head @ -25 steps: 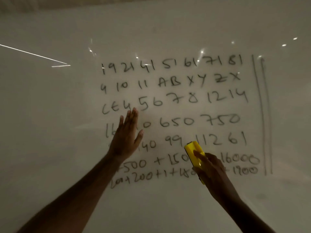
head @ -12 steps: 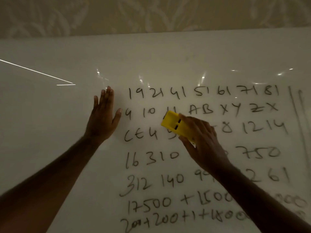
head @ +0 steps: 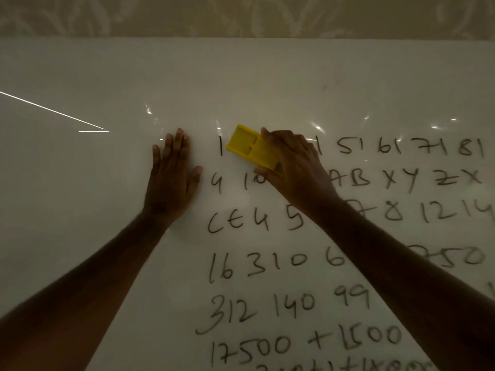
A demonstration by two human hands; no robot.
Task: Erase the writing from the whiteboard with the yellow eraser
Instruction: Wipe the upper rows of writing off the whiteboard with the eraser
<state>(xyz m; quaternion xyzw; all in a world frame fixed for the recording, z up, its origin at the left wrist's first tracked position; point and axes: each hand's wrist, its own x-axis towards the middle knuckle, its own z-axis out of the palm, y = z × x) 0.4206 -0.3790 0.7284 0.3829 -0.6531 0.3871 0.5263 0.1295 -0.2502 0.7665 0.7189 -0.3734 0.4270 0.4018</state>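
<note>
On top row, right hand [head: 292,167] grips yellow eraser [head: 249,148].

Left hand [head: 172,178] flat, fingers straight and together, thumb splayed right, forearm running down to the near left. Right hand [head: 294,167] further right, fingers and thumb curled in a grip, forearm stretching to the near right

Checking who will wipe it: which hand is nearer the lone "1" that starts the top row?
Right. The right hand holds the yellow eraser just right of the "1"; the left hand rests flat farther left.
</note>
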